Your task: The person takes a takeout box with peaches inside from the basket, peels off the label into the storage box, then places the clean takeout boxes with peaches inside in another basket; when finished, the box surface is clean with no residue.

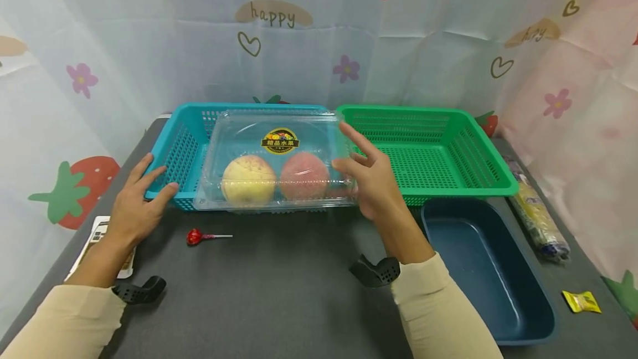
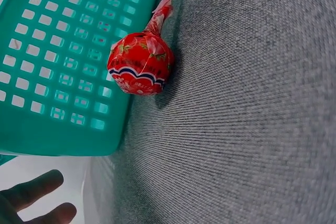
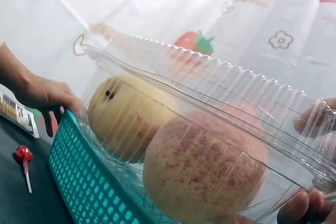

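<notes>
A clear plastic fruit box (image 1: 239,132) with a black and gold label sits tilted in the blue basket (image 1: 181,148). Inside it are a yellow peach (image 1: 248,180) and a pink peach (image 1: 305,176), both also seen close up in the right wrist view. My right hand (image 1: 374,181) holds the box by its right end, index finger extended along the top, with fingertips (image 3: 294,206) at its lower edge. At the basket's left end, my left hand (image 1: 137,204) rests on the rim with fingers spread. A red-wrapped lollipop (image 1: 194,236) lies on the table before the basket.
A green basket (image 1: 428,165) stands right of the blue one, with a dark blue basin (image 1: 488,270) in front. Farther right lie a long clear-wrapped package (image 1: 540,215) and a yellow-wrapped candy (image 1: 581,302). A flat white package (image 1: 127,266) is partly under my left forearm.
</notes>
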Motion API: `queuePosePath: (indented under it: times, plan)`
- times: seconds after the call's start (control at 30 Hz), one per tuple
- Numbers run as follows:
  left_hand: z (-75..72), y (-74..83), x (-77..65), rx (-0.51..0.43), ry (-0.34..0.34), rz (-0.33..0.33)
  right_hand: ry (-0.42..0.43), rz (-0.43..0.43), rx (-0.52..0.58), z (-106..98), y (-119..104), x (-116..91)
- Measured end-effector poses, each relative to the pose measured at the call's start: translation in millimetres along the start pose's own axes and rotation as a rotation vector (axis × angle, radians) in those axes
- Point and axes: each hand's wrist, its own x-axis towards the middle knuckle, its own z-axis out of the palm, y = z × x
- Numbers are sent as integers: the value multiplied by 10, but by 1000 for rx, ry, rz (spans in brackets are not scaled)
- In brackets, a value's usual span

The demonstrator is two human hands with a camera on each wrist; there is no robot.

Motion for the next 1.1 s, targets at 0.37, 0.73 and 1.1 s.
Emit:
queuePosePath:
  times: [0.37, 0.73, 1.1]
  plan:
    - [-10, -2, 21, 3, -11, 3, -30, -7, 24, -154, 83, -296]
    - [8, 6, -21, -33, 12, 10, -21, -40, 12, -350, 193, -606]
    - [-4, -16, -7, -54, -8, 21, -30, -110, 8, -501, 220, -907]
